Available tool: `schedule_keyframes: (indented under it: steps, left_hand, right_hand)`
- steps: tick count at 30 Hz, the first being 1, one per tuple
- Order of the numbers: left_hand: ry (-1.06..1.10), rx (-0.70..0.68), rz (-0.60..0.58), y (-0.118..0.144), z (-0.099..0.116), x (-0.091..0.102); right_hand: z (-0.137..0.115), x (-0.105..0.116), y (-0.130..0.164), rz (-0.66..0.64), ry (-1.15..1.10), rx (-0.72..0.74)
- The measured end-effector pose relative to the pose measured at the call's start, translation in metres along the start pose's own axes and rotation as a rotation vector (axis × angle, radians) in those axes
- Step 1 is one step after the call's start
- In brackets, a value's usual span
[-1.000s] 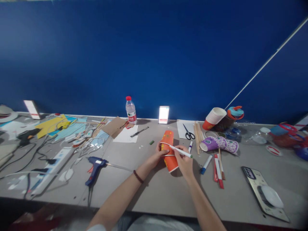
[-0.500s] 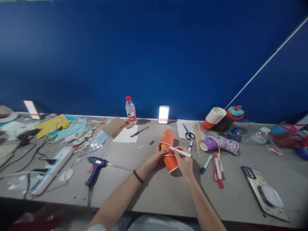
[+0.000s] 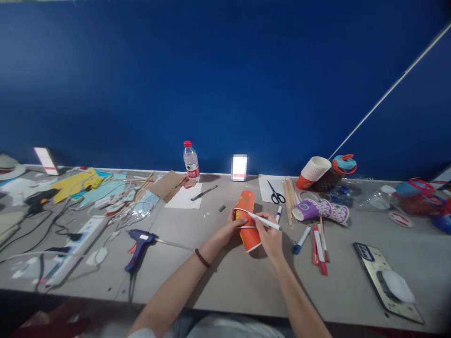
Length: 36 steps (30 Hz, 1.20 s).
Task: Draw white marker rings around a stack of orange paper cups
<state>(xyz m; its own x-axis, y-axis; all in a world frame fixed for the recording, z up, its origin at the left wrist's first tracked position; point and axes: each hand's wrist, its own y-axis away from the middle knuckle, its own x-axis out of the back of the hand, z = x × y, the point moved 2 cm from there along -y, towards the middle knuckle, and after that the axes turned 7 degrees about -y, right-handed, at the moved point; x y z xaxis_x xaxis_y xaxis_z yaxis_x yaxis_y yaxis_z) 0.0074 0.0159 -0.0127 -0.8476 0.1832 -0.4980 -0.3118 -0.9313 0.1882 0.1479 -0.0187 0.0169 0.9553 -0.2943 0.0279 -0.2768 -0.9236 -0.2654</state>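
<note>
Orange paper cups [image 3: 251, 239], joined into one long piece, lie over the table in front of me. My left hand [image 3: 230, 226] grips them from the left side, thumb across the front. A white marker [image 3: 269, 222] with a green end is pinched in my right hand [image 3: 270, 237], its tip at the cups' surface near the middle rim. A small green cap [image 3: 221, 208] lies on the table left of the cups. Just right of my right hand is a marker with a purple band [image 3: 278, 214].
To the left are a blue glue gun [image 3: 140, 249], a power strip [image 3: 77, 251] with cables, and a water bottle [image 3: 191, 162]. On the right lie scissors [image 3: 277, 197], wooden sticks [image 3: 289, 199], purple cups [image 3: 319, 209], stacked cups [image 3: 313, 171], red markers [image 3: 320, 251] and a phone [image 3: 373, 267].
The marker tip has shifted very slightly on the orange cups, a little up and to the left. Both hands keep their hold; the rest stays in place.
</note>
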Motion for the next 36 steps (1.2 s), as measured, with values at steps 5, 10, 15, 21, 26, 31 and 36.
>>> schedule_keyframes:
  steps: [5, 10, 15, 21, 26, 31, 36]
  left_hand:
    - [0.017, 0.005, 0.007, -0.0018, -0.0029, 0.002]
    - [0.011, 0.02, 0.003, -0.0008, -0.0017, 0.0017]
    - [0.02, -0.004, -0.021, -0.0007, -0.0013, 0.001]
    - [0.016, 0.001, -0.019, -0.0002, 0.0002, 0.0007]
    - [0.017, 0.003, -0.025, 0.0002, 0.0014, 0.0006]
    - [0.017, 0.015, -0.012, 0.0007, 0.0026, -0.0007]
    - [0.022, 0.033, -0.02, 0.0019, 0.0034, -0.0014]
  right_hand:
    - [-0.0007, 0.0006, -0.0007, 0.002, 0.024, 0.009]
    - [-0.0017, 0.0016, -0.0014, -0.003, 0.033, 0.006]
    - [0.0005, 0.0016, -0.0015, 0.007, 0.021, -0.003]
    - [0.0062, 0.001, -0.0005, -0.008, -0.004, -0.044]
    - [0.0051, 0.0008, -0.0001, -0.018, -0.009, -0.024]
    - [0.0046, 0.0012, -0.0002, -0.016, 0.01, -0.012]
    - [0.0045, 0.0017, -0.0003, -0.02, 0.013, -0.015]
